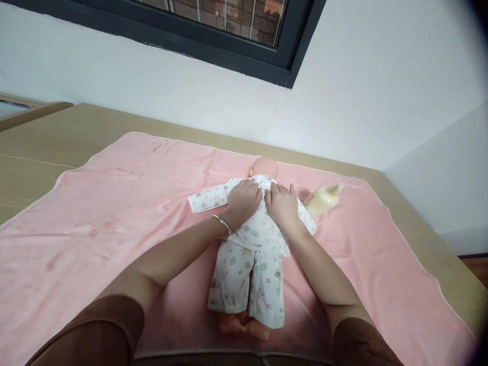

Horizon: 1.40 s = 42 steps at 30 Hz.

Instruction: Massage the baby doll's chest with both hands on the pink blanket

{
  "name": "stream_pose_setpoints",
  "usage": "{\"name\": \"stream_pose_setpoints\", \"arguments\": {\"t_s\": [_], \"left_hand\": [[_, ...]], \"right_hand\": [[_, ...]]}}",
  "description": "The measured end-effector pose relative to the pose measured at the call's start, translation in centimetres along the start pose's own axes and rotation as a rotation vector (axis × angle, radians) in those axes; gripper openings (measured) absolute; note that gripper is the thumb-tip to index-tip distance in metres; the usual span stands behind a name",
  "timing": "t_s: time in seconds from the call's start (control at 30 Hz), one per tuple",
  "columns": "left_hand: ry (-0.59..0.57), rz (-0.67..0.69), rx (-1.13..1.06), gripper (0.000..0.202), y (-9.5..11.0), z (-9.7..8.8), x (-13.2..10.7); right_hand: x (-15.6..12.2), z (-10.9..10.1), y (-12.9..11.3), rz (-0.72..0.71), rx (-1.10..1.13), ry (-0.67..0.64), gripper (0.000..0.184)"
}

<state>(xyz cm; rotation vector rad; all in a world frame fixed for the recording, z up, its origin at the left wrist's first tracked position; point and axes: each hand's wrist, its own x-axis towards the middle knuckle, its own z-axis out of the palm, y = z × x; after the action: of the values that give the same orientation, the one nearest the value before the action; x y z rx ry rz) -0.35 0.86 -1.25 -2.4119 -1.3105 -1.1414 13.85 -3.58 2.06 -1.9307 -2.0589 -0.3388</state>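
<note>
Surface (46, 147): light wood, running along a white wall (362, 101). A pink blanket (114, 213) covers most of it, left edge to right edge.

Doll (265, 166): lies on the blanket about mid-width, closer to the far edge. Head toward the wall, feet (244, 325) toward the near edge. It wears a white printed shirt (259, 231) and matching trousers (247, 274).

Left of the torso, one shirt sleeve (208, 199) lies flat on the blanket, pointing at the left edge.

Left hand (244, 201): palm down on the doll's upper chest, fingers spread flat, grip open, nothing clasped. Bracelet (222, 223) on the wrist.

Right hand (282, 206): just beside the left and nearly touching it. Also flat on the shirt, grip open, pressing rather than holding.

Right of that, the doll's bare arm (324, 199) sticks out of the shirt toward the right edge.

Dark window frame (297, 61) sits above, on the wall.
</note>
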Motion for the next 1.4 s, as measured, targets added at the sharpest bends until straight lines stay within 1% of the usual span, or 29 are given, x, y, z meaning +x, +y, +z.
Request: {"name": "stream_pose_setpoints", "arguments": {"t_s": [0.1,0.2,0.3,0.4,0.5,0.57,0.67,0.8,0.87,0.97,1.1,1.23,1.33,1.4], "left_hand": [[-0.031,-0.063,0.004,0.023,0.0,0.0,0.1],[-0.087,-0.108,-0.003,0.027,-0.3,0.3,0.4],[-0.169,-0.096,-0.027,0.036,-0.8,0.6,0.8],[-0.231,-0.080,-0.057,0.044,-1.2,0.8,1.1],[-0.267,-0.053,-0.058,0.046,-1.4,0.8,1.1],[-0.257,-0.026,-0.039,0.045,-1.3,0.7,1.1],[-0.205,0.002,-0.011,0.040,-0.8,0.3,0.8],[-0.160,0.012,-0.012,0.035,0.1,-0.2,0.5],[-0.157,-0.034,-0.016,0.034,0.1,-0.1,0.5],[-0.175,-0.093,-0.035,0.037,-0.4,0.2,0.8],[-0.222,-0.076,-0.023,0.040,-0.8,0.2,1.1],[-0.262,0.003,0.045,0.036,0.2,-0.9,1.0],[-0.269,-0.005,0.084,0.032,1.1,-1.7,0.8],[-0.262,-0.020,0.091,0.031,1.3,-1.7,0.8]], "right_hand": [[-0.1,-0.1,-0.3,0.054,-0.027,-0.010,0.046],[0.5,0.5,0.2,0.093,0.003,-0.081,0.051],[1.3,1.2,1.2,0.074,0.091,-0.144,0.056],[1.8,1.8,2.0,0.057,0.142,-0.156,0.056],[1.8,1.7,2.1,0.063,0.126,-0.159,0.056],[1.4,1.3,1.6,0.061,0.108,-0.153,0.055],[0.5,0.4,0.2,0.094,0.033,-0.103,0.052],[-0.8,-0.5,-1.4,0.133,-0.103,-0.061,0.056],[-0.8,-0.4,-1.4,0.135,-0.109,-0.074,0.057],[0.0,0.1,-0.4,0.131,-0.044,-0.114,0.056],[0.8,0.7,0.5,0.135,0.064,-0.125,0.054],[-0.2,0.1,-0.6,0.099,0.029,-0.089,0.053],[-1.0,-0.6,-1.5,0.069,-0.014,-0.066,0.052],[-1.0,-0.7,-1.5,0.066,-0.011,-0.060,0.049]]}}
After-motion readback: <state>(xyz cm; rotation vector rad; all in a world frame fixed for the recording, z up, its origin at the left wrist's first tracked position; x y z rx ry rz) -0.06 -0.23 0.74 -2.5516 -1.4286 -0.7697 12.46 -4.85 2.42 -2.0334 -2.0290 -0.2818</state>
